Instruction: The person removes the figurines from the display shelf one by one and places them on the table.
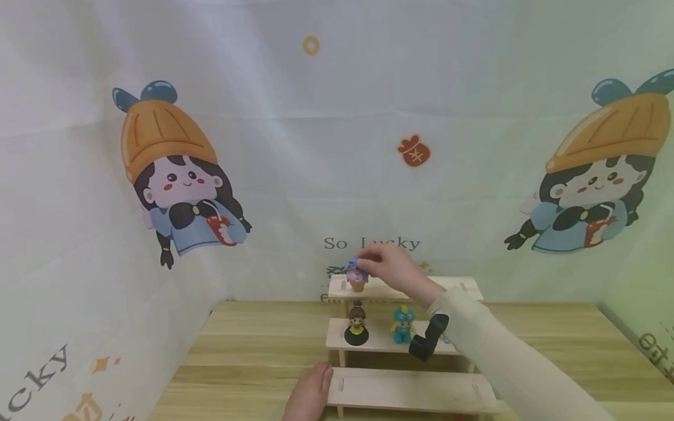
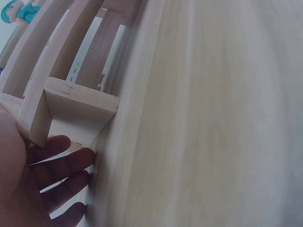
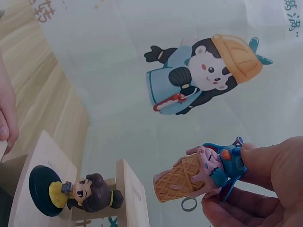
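Observation:
My right hand (image 1: pixel 392 266) pinches an ice-cream-cone figurine (image 3: pixel 191 172) by its blue top, thumb on one side and fingers on the other. The waffle cone points down, close over the left end of the top step of a wooden tiered display stand (image 1: pixel 411 389). On the middle step stand a brown-haired figurine (image 1: pixel 356 327) in yellow on a black base and a teal figurine (image 1: pixel 403 327). My left hand (image 2: pixel 54 179) rests against the left end of the lowest step, its fingers loosely spread beside the board in the left wrist view.
The stand sits on a wood-grain table (image 1: pixel 247 345) before a pale printed cloth backdrop (image 1: pixel 337 175). A black strap piece (image 1: pixel 429 337) on my right sleeve hangs before the middle step, partly hiding a small bluish thing (image 1: pixel 446 340).

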### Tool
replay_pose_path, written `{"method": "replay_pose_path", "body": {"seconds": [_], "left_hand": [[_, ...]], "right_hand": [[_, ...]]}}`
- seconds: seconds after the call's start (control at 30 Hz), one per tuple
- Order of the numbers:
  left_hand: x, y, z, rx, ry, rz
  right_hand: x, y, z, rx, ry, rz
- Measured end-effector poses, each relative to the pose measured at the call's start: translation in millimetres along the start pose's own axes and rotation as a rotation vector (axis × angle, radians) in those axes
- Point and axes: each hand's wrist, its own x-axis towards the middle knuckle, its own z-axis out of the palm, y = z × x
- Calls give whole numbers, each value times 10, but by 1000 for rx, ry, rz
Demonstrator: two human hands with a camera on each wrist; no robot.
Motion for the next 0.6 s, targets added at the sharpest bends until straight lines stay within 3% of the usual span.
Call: {"method": "replay_pose_path", "body": {"seconds": [0.6], "left_hand": [[-22,-17,4,-4,13,29]], "right_hand": [[-296,-225,-46,-6,-48,-89]]}}
